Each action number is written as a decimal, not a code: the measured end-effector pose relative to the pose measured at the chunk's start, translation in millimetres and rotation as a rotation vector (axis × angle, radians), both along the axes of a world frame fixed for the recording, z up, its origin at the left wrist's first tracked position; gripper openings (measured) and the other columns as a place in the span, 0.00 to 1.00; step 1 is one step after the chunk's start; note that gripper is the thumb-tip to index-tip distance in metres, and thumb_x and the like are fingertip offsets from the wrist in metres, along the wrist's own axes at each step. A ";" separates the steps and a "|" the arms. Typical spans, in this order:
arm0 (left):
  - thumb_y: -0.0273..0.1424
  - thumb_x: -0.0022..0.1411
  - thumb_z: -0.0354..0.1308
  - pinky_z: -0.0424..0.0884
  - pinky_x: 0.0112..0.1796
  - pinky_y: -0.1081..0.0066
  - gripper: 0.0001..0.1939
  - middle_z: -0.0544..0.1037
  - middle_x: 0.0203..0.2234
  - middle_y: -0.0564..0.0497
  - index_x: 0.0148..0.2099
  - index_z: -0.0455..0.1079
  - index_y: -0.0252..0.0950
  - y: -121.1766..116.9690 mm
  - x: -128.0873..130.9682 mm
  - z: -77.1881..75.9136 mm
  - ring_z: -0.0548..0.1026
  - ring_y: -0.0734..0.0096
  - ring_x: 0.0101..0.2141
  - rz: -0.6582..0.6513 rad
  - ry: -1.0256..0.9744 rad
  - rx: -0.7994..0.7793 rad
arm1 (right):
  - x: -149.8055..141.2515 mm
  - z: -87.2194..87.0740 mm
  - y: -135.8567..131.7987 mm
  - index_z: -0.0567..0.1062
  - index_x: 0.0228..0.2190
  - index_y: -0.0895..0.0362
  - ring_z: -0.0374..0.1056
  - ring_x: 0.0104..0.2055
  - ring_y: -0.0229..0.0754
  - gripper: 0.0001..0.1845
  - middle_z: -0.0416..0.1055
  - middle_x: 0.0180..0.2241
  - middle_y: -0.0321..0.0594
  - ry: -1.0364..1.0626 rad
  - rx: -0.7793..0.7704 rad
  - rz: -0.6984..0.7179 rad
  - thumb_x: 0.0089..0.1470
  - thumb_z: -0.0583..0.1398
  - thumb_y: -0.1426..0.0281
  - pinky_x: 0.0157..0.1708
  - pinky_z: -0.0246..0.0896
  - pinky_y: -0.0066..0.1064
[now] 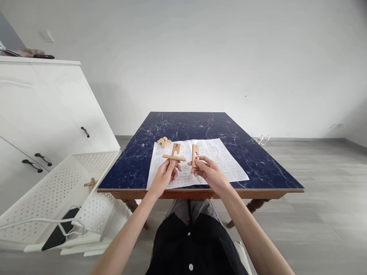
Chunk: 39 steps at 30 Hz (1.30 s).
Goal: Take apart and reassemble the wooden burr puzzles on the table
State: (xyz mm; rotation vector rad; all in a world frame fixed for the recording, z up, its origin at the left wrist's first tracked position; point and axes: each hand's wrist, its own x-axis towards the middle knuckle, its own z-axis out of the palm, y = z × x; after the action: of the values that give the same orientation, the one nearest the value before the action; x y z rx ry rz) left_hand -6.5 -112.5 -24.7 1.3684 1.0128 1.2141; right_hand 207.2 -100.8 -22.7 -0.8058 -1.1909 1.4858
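My left hand (166,172) is closed on two light wooden puzzle pieces. One is a notched piece (176,147) with a dark mark like a 3 near its far end; the other, a plain wooden bar (174,157), lies crosswise over it. In my right hand (211,172), the thumb and fingers pinch a wooden piece (195,152) that has a cutout in its right side and a small dark mark on top. Both hands are above a printed paper sheet (229,168), and the pieces they hold are apart from each other.
Several small wooden blocks (164,142) sit clustered at the sheet's far left corner. The dark blue marbled table (197,126) has a wooden edge. White perforated baskets (80,160) stand left of it, beside a white cabinet (57,103). A grey wall (186,57) rises behind.
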 end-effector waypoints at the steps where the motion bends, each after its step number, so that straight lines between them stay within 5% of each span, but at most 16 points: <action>1: 0.57 0.72 0.59 0.59 0.22 0.74 0.27 0.75 0.36 0.50 0.49 0.72 0.36 0.2 -0.1 -0.4 0.65 0.79 0.22 -0.001 0.000 0.001 | -2.2 -1.0 -1.3 0.76 0.42 0.54 0.79 0.36 0.43 0.21 0.82 0.45 0.48 0.041 -0.022 0.011 0.61 0.70 0.51 0.38 0.80 0.36; 8: 0.57 0.70 0.61 0.63 0.23 0.73 0.27 0.75 0.33 0.51 0.45 0.73 0.36 -0.3 -0.2 -1.8 0.66 0.77 0.22 -0.002 0.031 0.001 | -18.4 -10.3 -4.5 0.78 0.46 0.52 0.79 0.36 0.40 0.11 0.80 0.39 0.41 0.262 -0.131 0.065 0.64 0.68 0.61 0.41 0.84 0.31; 15: 0.58 0.70 0.61 0.65 0.24 0.72 0.28 0.70 0.20 0.56 0.47 0.75 0.35 -0.9 0.0 -0.2 0.68 0.72 0.21 -0.001 0.070 0.012 | -26.6 -8.5 -15.2 0.75 0.61 0.46 0.77 0.36 0.36 0.26 0.80 0.38 0.35 0.571 -0.307 0.139 0.63 0.65 0.75 0.40 0.83 0.24; 20: 0.58 0.70 0.60 0.67 0.25 0.72 0.28 0.75 0.27 0.53 0.48 0.76 0.35 -1.8 0.2 0.0 0.69 0.73 0.23 -0.008 0.082 0.021 | -29.8 -0.5 -19.5 0.76 0.59 0.50 0.75 0.33 0.34 0.22 0.79 0.37 0.37 0.720 -0.422 0.137 0.68 0.58 0.78 0.35 0.81 0.19; 27: 0.58 0.70 0.60 0.68 0.26 0.72 0.29 0.78 0.31 0.50 0.47 0.76 0.35 -1.4 1.0 -0.6 0.70 0.74 0.24 -0.023 0.099 0.028 | -41.1 5.3 -30.9 0.64 0.70 0.50 0.71 0.27 0.29 0.29 0.75 0.33 0.33 0.990 -0.498 0.148 0.75 0.50 0.81 0.28 0.76 0.16; 39: 0.58 0.69 0.60 0.68 0.25 0.73 0.29 0.73 0.25 0.53 0.44 0.74 0.35 -0.7 1.2 -0.7 0.70 0.73 0.23 -0.028 0.113 0.047 | -54.1 7.3 -33.4 0.75 0.58 0.49 0.69 0.25 0.28 0.18 0.73 0.33 0.31 0.988 -0.419 0.085 0.72 0.61 0.76 0.27 0.75 0.15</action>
State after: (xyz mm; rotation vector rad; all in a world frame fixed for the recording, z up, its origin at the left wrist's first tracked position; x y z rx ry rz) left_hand -5.3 -113.2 -25.4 1.4968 1.0460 1.1572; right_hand 153.0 -134.2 -15.4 -0.1850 -0.1746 1.8869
